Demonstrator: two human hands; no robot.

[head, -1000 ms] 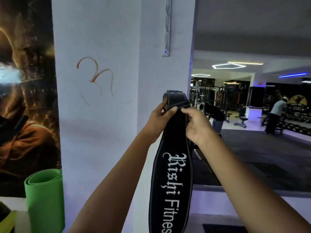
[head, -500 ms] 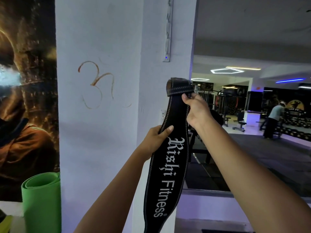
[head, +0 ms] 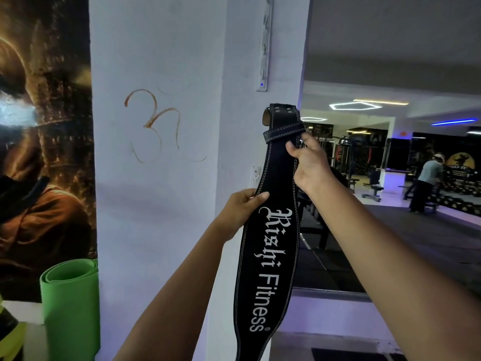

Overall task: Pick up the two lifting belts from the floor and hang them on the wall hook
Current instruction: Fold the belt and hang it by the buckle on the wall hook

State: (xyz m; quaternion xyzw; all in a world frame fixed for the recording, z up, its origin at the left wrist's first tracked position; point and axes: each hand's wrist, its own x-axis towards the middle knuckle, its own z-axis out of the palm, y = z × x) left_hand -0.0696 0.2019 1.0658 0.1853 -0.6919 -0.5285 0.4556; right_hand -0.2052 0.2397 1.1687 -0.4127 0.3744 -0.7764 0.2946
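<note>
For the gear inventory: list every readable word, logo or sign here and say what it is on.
"Rishi Fitness", white lettering down the black lifting belt.
Round gold logo on the far gym wall: lettering too small and blurred to read.
Orange hand-drawn symbol on the white pillar: a sign, not words.

lifting belt [head: 270, 259] | black, white stitching, "Rishi Fitness" lettering | held upright, folded top | below hook rack [head: 265, 43]
</note>
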